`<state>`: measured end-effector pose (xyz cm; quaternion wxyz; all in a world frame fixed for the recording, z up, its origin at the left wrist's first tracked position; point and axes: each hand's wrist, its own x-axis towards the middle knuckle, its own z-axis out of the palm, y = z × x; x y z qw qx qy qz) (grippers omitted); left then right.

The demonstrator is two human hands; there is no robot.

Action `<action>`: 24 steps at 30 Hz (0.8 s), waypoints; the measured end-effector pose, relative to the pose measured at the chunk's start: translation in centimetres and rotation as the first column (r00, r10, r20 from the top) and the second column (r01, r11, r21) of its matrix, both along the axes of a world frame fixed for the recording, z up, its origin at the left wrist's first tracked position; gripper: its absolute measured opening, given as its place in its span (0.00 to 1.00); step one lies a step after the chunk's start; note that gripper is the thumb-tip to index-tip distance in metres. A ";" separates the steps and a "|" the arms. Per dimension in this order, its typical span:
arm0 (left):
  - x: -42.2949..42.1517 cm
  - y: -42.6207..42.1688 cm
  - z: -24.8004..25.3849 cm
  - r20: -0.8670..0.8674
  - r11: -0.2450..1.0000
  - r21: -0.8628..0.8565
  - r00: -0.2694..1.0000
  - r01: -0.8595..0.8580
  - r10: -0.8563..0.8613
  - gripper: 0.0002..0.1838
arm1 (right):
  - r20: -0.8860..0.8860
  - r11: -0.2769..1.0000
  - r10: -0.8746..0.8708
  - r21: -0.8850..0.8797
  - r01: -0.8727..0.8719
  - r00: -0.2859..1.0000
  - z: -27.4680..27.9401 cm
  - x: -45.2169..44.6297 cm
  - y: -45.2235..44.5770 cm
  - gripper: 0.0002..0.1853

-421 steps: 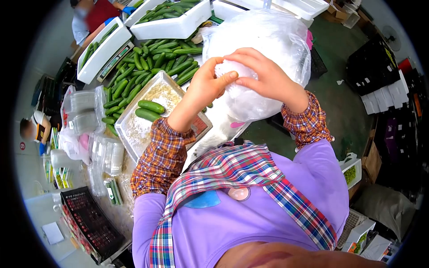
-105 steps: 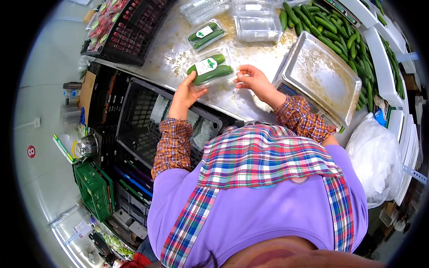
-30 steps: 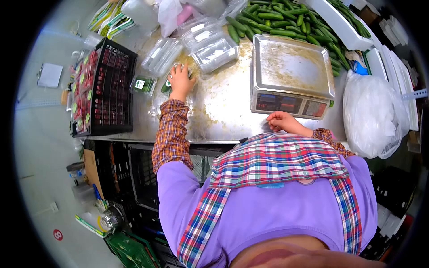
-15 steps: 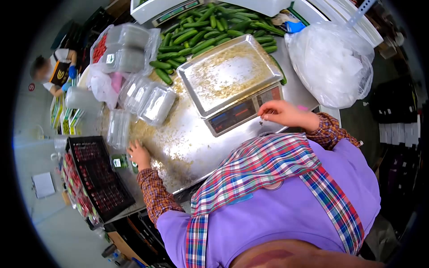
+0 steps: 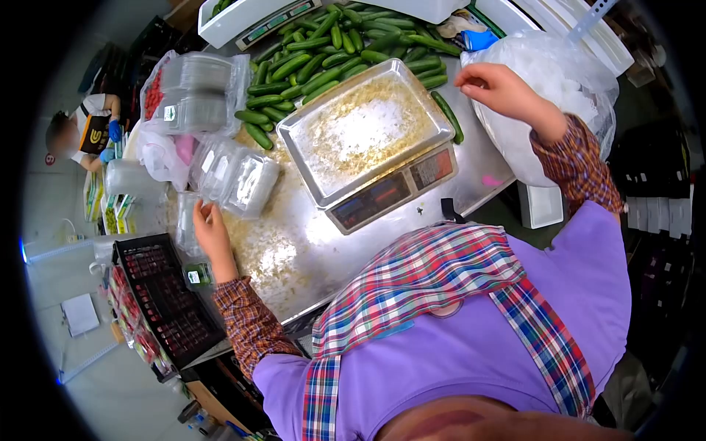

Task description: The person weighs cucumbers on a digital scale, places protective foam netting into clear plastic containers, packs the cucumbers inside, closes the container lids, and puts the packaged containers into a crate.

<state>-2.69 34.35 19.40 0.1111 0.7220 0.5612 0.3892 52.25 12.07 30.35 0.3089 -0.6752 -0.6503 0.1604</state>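
My left hand (image 5: pixel 213 239) is at the left side of the steel table, its fingers slightly apart and nothing visible in them. Its fingertips are by stacks of clear plastic containers (image 5: pixel 254 189); whether they touch is hard to tell. My right hand (image 5: pixel 501 90) hovers over the right side, fingers loosely curved and holding nothing. Beside it are a heap of green cucumbers (image 5: pixel 334 45) and a big translucent plastic bag (image 5: pixel 588 95), which my forearm partly covers. Between my hands stands a digital scale (image 5: pixel 393 192) with a wet, crumb-strewn metal tray (image 5: pixel 318 184) on top.
A black crate (image 5: pixel 158 294) stands at the left edge, with a small labelled container (image 5: pixel 197 275) next to it. Bagged containers (image 5: pixel 195 92) sit at the back left. White bins (image 5: pixel 257 18) line the far edge. A co-worker (image 5: pixel 92 132) in blue gloves is at far left.
My right hand has moved from the scale's front corner up and away to the right, near the cucumbers and bag. My left hand has risen slightly towards the clear containers.
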 end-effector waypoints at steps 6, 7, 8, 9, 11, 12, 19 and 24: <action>9.9 3.1 4.2 0.101 0.943 -0.218 0.966 0.253 -0.236 0.15 | 0.236 0.975 0.123 -0.208 -0.073 0.964 -2.1 7.5 8.2 0.10; 11.8 4.2 3.9 0.152 0.909 -0.249 0.940 0.334 -0.304 0.14 | 0.244 0.965 0.131 -0.254 -0.067 0.961 -3.1 8.9 9.6 0.10; 13.7 5.2 3.6 0.204 0.867 -0.277 0.907 0.415 -0.369 0.12 | 0.273 0.949 0.144 -0.311 -0.055 0.951 -4.2 10.2 11.1 0.10; 13.4 5.3 3.9 0.162 0.846 -0.272 0.888 0.459 -0.430 0.12 | 0.319 0.935 0.135 -0.354 -0.015 0.938 -4.2 8.7 10.7 0.10; 19.0 6.8 3.9 0.051 0.812 -0.315 0.863 0.491 -0.502 0.11 | 0.347 0.921 0.147 -0.390 0.000 0.926 -6.1 11.4 13.3 0.10; 21.6 7.3 4.3 -0.017 0.813 -0.304 0.851 0.496 -0.526 0.11 | 0.357 0.931 0.139 -0.366 0.002 0.924 -6.7 12.1 14.4 0.10; 35.6 15.4 1.2 -0.609 0.828 -0.157 0.606 0.539 -0.511 0.10 | 0.375 0.993 -0.072 -0.063 0.103 0.924 -8.5 10.7 20.7 0.19; 40.7 16.4 -0.1 -0.706 0.826 -0.137 0.531 0.547 -0.469 0.14 | 0.420 0.996 -0.054 -0.041 0.078 0.906 -10.1 8.5 21.8 0.22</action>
